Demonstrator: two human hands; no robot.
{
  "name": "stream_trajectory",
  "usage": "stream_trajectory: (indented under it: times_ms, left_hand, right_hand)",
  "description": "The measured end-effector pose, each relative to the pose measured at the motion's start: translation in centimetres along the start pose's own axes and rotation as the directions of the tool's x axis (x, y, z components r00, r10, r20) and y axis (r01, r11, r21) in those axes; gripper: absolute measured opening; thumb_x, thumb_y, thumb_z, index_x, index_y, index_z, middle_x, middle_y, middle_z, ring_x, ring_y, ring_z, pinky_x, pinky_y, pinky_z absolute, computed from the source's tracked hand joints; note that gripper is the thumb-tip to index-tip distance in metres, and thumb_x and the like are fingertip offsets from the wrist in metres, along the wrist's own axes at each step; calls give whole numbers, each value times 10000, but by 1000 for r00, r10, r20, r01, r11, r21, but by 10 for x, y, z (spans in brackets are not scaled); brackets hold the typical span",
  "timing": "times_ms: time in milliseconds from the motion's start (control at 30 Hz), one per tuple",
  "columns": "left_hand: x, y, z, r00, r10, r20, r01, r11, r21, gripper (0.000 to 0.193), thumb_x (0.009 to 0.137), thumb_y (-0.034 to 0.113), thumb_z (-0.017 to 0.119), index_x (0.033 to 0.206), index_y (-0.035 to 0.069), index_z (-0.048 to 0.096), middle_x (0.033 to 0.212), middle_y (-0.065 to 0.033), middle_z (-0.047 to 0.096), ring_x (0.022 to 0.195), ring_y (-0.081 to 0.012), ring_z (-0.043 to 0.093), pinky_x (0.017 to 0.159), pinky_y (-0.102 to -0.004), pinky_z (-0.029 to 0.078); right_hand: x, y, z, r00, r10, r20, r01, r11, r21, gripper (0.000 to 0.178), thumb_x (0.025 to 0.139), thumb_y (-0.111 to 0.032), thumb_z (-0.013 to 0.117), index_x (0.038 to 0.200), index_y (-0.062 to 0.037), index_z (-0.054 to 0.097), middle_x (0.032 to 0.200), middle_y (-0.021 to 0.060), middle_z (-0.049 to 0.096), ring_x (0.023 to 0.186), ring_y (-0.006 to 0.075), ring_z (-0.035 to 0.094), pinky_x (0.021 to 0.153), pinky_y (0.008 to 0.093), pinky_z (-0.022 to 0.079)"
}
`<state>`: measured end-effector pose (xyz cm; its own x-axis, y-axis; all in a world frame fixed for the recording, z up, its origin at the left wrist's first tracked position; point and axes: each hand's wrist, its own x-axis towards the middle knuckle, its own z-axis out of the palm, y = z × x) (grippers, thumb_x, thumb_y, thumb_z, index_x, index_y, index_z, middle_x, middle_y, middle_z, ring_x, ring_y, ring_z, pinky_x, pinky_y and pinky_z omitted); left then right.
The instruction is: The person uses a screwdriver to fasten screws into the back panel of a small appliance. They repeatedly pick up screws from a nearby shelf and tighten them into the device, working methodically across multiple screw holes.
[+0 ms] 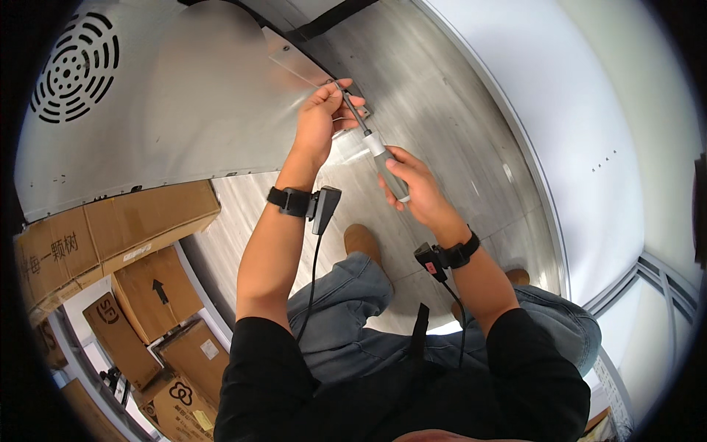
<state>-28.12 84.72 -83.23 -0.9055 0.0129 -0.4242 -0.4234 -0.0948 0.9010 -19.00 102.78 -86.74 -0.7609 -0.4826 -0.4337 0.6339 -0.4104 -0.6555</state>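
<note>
A screwdriver (392, 175) with a grey and white handle and a dark shaft slants up and left from my right hand (414, 182). The fingers of that hand are wrapped round its handle. My left hand (328, 110) pinches near the tip of the shaft, at the edge of a large metal panel (213, 140). Whether a screw sits between those fingers is hidden. A small metal bracket (364, 112) shows just beside the left fingers. Each wrist wears a black strap with a small cabled device.
Cardboard boxes (156, 291) are stacked on a shelf at the lower left, with a long carton (118, 225) above them. A round vent (74, 68) is cut in the panel. Wood-look floor (456, 110) runs to a white wall (574, 110) on the right.
</note>
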Motion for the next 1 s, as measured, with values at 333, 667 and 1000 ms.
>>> stream_trajectory:
  times_ms: [333, 667, 1000]
  left_hand:
    - [3, 3, -6, 999, 10, 46, -13, 998, 64, 319, 1000, 173, 348, 1221, 36, 533, 931, -82, 665, 766, -137, 626, 697, -263, 514]
    - [-1, 8, -2, 998, 30, 58, -37, 991, 128, 318, 994, 152, 346, 1218, 36, 540, 900, -74, 666, 728, -123, 616, 681, -256, 513]
    - [-6, 8, 5, 999, 33, -1, -33, 995, 96, 299, 991, 221, 410, 1170, 48, 574, 892, -55, 660, 692, -89, 588, 653, -234, 503]
  right_hand:
    - [-2, -4, -1, 1000, 8, 12, -8, 1000, 22, 424, 923, -270, 470, 1256, -8, 457, 759, 52, 571, 492, 111, 491, 377, 228, 316]
    - [-11, -13, 3, 999, 31, 27, -33, 995, 90, 353, 926, -273, 467, 1157, -8, 500, 728, 45, 561, 487, 108, 489, 374, 236, 305]
    - [-3, -1, 2, 1000, -23, 14, 21, 991, 130, 354, 919, -212, 527, 1205, -6, 496, 786, 38, 555, 551, 108, 495, 457, 239, 367]
